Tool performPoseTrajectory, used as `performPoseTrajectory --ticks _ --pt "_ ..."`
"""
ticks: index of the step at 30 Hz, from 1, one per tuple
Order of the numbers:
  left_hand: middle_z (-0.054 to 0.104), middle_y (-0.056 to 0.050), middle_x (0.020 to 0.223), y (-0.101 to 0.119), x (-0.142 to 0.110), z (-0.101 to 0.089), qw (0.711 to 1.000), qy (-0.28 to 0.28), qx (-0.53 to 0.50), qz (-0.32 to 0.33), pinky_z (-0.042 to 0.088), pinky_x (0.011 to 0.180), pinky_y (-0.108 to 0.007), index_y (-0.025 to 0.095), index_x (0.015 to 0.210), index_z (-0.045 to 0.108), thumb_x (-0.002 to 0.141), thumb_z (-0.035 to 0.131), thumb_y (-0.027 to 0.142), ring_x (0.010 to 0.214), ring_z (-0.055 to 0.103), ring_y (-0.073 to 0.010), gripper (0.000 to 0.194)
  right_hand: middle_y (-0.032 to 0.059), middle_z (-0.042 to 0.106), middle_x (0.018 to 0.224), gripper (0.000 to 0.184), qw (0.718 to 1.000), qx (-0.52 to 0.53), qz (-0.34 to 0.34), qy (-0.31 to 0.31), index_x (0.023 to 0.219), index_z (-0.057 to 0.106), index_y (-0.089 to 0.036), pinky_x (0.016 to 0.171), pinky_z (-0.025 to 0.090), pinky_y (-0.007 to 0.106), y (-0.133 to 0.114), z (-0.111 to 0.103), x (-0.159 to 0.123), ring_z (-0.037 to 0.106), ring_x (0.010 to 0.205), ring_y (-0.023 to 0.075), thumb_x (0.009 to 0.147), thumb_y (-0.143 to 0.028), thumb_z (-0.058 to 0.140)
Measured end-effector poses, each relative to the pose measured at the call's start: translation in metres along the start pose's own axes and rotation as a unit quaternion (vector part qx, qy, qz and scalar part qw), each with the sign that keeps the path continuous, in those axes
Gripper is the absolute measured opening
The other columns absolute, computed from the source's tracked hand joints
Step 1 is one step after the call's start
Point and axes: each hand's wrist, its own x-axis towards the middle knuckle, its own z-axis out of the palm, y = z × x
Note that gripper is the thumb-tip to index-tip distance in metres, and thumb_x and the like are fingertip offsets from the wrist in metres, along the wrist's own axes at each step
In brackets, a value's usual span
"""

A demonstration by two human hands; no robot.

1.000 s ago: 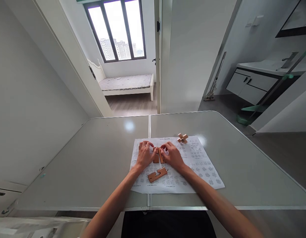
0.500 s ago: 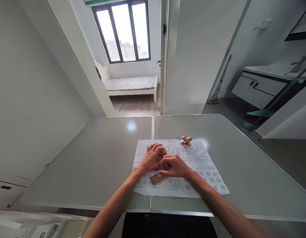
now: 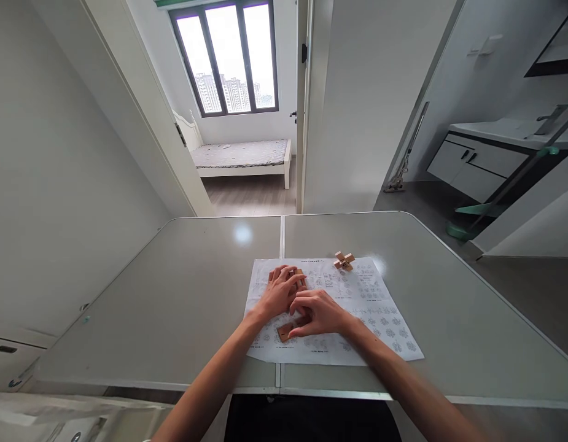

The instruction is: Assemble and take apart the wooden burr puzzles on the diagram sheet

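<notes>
My left hand [image 3: 280,293] bends its fingers over a group of small wooden blocks [image 3: 301,274] on the printed sheet [image 3: 380,316], hiding most of them. My right hand [image 3: 321,312] is just to the right and nearer to me, its fingers curled. Its thumb lies against a flat wooden piece [image 3: 282,333], which the hand partly covers; the fingertips are hard to see. Farther back on the sheet stands an interlocked wooden puzzle [image 3: 344,261], which neither hand touches.
The sheet lies on a large grey-green table [image 3: 196,294] with a metal seam [image 3: 282,239] across it. Beyond are a bed [image 3: 242,153] under a window, a white door panel [image 3: 357,123], and a washbasin cabinet [image 3: 477,159] at the right.
My right hand has moved slightly left and toward me, so it covers more of the flat wooden piece. My left hand stays on the blocks, more of which show beside its fingers.
</notes>
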Motion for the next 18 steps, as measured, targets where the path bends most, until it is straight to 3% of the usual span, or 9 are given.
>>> performPoseTrajectory --ticks 3,7,13,18 --pt "0.057 -0.007 0.145 0.001 0.003 0.003 0.996 0.05 0.031 -0.072 0.036 0.12 -0.054 0.032 0.131 0.066 0.102 0.056 0.038 0.143 0.041 -0.0307 0.031 0.0007 0.072 0.086 0.046 1.0 -0.015 -0.002 -0.026 0.089 0.073 -0.023 0.064 0.043 0.026 -0.004 -0.001 0.001 0.06 0.068 0.0139 0.069 -0.06 0.09" --pt "0.061 -0.009 0.138 -0.002 0.006 0.006 0.98 0.105 0.069 -0.152 0.039 0.116 -0.054 0.028 0.123 0.067 0.102 0.054 0.032 0.138 0.045 -0.0321 0.025 -0.0008 0.07 0.085 0.033 0.997 -0.057 0.014 -0.044 0.089 0.072 -0.023 0.064 0.042 0.025 -0.002 0.001 0.002 0.061 0.069 0.0135 0.073 -0.045 0.09" --pt "0.062 -0.011 0.136 -0.007 0.004 0.007 0.972 0.128 0.085 -0.179 0.043 0.112 -0.05 0.024 0.12 0.064 0.104 0.048 0.032 0.133 0.051 -0.0303 0.023 -0.0007 0.068 0.089 0.024 0.991 -0.108 0.075 0.001 0.091 0.068 -0.022 0.066 0.041 0.024 0.012 0.002 0.002 0.059 0.066 0.0108 0.08 -0.035 0.085" --pt "0.062 -0.011 0.136 -0.013 0.005 0.009 0.966 0.139 0.068 -0.209 0.043 0.111 -0.05 0.023 0.117 0.062 0.102 0.048 0.03 0.131 0.051 -0.0318 0.021 -0.001 0.067 0.09 0.021 0.988 -0.118 0.095 -0.001 0.091 0.066 -0.022 0.064 0.04 0.023 0.013 -0.004 0.003 0.059 0.064 0.0101 0.084 -0.035 0.082"
